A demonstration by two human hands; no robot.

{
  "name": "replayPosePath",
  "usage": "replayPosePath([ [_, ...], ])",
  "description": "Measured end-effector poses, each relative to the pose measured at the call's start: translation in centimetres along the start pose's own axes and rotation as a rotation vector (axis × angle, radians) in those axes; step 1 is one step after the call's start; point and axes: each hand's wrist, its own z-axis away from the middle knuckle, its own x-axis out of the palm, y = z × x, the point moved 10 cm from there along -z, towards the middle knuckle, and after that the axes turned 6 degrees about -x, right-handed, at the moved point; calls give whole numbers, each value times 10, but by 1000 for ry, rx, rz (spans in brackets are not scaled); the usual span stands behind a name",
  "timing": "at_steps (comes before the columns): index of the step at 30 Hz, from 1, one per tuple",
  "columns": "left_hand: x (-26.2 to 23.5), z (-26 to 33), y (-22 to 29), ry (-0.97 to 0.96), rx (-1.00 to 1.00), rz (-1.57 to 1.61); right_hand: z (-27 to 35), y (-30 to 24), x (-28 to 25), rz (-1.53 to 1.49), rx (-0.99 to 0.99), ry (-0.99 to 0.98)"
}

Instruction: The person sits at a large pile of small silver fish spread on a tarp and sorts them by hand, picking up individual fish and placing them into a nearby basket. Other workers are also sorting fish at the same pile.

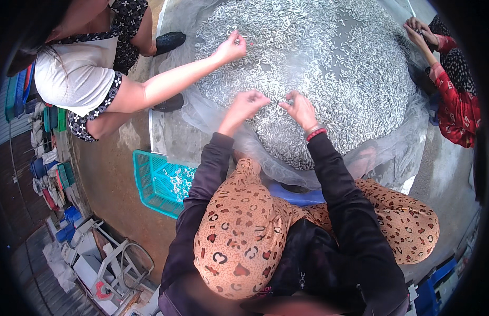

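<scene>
- The person's left hand (243, 105) is curled, its fingers (257, 97) pinched together over the heap; whether a piece sits between them is too small to tell.
- The person's right hand (300, 108) is close beside it, fingers (285, 101) bent inward toward the left hand, tips nearly meeting it; what they hold cannot be made out.
- A red band (316, 134) circles the right wrist, above a black sleeve (339, 184).
- Both hands hover at the near edge of a wide mound of small silvery-white fish-like pieces (328, 68), which lies directly under and beyond them.
- The mound rests on a thin translucent net sheet (202, 113) spread over a grey metal counter (159, 131).
- To the left, another person in a white top reaches a bare arm across, that hand (231, 48) touching the pieces at the far left of the mound.
- At the upper right, a third person in a red patterned sleeve (457, 105) holds both hands together at the mound's rim.
- Below the left arm, a turquoise plastic basket (150, 181) stands on the floor, holding a few of the same pieces.
- The person's knees, in leopard-print cloth (239, 231), fill the foreground, with a blue plastic stool (300, 197) between them and the counter.
</scene>
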Motion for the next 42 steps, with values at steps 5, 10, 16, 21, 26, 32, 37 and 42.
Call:
replayPosePath([
  [5, 30, -2, 2, 246, 358, -990, 6, 21, 19, -245, 159, -52],
  [10, 23, -1, 23, 160, 326, -657, -7, 16, -8, -1229, 254, -109],
  [16, 16, 8, 37, -17, -2, -171, -7, -22, -40, -1742, 85, -237],
  [21, 27, 12, 46, -117, -8, 21, -5, -21, -26, -1370, 215, -293],
  [26, 38, 18, 59, -225, 96, 263, -4, -38, -20, -1503, 202, -359],
  [32, 25, 34, 92, -467, 359, 796, -2, -38, -20, -1880, 266, -341],
  [37, 18, 23, 67, -283, 149, 747, 0, -33, -24, -2091, 307, -358],
  [42, 9, -7, 26, -93, -29, 221, 0, -9, -46, -1743, 206, -250],
])
